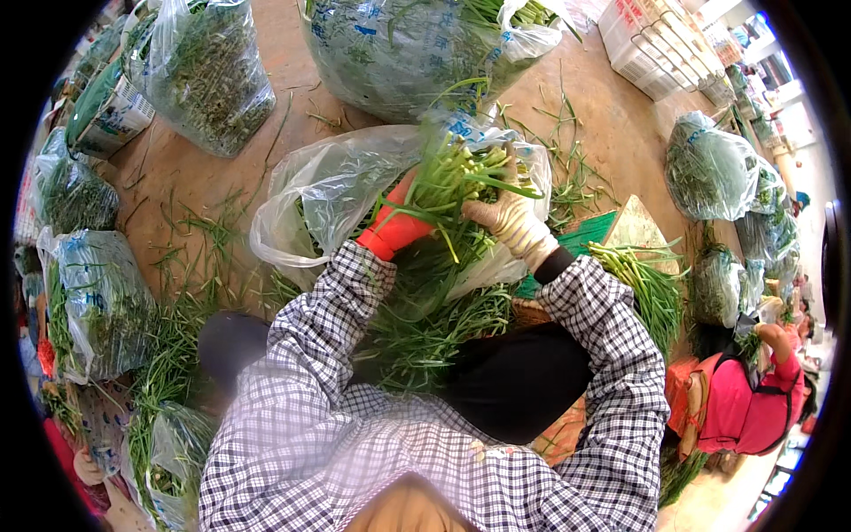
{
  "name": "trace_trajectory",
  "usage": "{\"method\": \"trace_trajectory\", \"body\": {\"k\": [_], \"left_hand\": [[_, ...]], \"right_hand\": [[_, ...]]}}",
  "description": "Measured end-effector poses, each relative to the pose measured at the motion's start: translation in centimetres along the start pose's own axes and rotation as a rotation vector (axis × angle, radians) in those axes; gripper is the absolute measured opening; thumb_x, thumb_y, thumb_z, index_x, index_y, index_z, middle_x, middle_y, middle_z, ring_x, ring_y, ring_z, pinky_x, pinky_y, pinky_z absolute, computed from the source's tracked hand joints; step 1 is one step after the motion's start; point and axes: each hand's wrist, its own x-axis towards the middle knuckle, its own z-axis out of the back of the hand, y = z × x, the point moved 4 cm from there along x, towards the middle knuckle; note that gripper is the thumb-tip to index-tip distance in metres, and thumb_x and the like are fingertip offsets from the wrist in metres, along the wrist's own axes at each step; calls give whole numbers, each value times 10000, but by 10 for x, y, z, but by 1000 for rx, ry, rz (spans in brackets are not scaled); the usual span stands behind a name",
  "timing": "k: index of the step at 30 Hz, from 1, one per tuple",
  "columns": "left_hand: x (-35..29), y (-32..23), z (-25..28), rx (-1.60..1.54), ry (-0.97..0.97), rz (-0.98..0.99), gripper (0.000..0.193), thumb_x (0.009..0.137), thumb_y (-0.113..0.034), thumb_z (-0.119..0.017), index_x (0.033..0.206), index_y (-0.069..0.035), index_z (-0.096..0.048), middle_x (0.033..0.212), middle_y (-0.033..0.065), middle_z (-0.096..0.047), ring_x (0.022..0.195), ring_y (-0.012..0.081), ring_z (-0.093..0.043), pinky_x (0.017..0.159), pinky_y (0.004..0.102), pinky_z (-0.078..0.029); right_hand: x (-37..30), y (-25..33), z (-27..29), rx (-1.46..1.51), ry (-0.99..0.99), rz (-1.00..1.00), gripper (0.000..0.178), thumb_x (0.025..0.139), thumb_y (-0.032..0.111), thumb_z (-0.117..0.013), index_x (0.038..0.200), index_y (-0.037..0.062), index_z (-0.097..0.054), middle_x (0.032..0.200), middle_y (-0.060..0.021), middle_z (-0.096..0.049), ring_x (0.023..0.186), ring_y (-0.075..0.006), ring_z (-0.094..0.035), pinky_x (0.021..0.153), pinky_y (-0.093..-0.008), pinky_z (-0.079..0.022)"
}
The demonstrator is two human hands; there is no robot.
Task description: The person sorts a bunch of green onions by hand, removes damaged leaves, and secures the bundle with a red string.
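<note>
Green stalk bundle [461, 177]: held between left hand [396, 226] and right hand [507, 217], over the open clear bag [306, 191]; pale ends face away from the wearer, some blades hang loose.
Far-left bag [99, 293]: clear plastic, filled with greens, on the floor.
Upper-left bag [208, 80]: clear plastic, packed with darker greens, upright.
Floor scraps [213, 235]: long green blades scattered left of the open clear bag.
Left hand: red glove, checked sleeve; closed around the bundle's left side, some fingers hidden by the greens.
Large bag [381, 66]: bulging, see-through with blue print, beyond the open clear bag.
Right hand: cream striped glove, dark cuff; pinching the bundle's right side between thumb and fingers.
Stalk pile [647, 293]: green, pale ends away from the wearer, lying beside the right sleeve.
White crate [651, 53]: upper right, well apart from the hands.
Right-side bag [705, 168]: clear plastic, greens inside, near other bags.
Co-worker [745, 403]: 1 person in pink, far right.
</note>
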Motion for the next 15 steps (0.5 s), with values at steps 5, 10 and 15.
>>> {"method": "trace_trajectory", "body": {"k": [5,10,15], "left_hand": [[-3,5,3,-78,-66,63,754,793,-68,-708,1426,-67,-298,1418,115,-415,1278,205,-431,1063,371,-367],[5,40,5,667,156,3,496,918,-278,-526,1360,-79,-418,1382,86,-446,1270,233,-428,1067,362,-357],[14,35,-15,19,-352,137,490,804,-146,-572,1275,-45,-484,1241,103,-548,1194,294,-481,998,458,-382]], "right_hand": [[23,22,-13,-115,287,149,1189,675,114,-803,1501,128,53,1377,-125,-422,1210,-233,-455,1014,-344,-394],[46,32,-56,357,307,-24,616,834,195,-671,1337,17,-363,1141,-149,-570,1007,-268,-569,889,-343,-484],[112,5,-26,1323,216,-123,172,843,43,-637,994,-33,-602,898,-104,-642,758,-157,-629,695,-268,-548]]}}
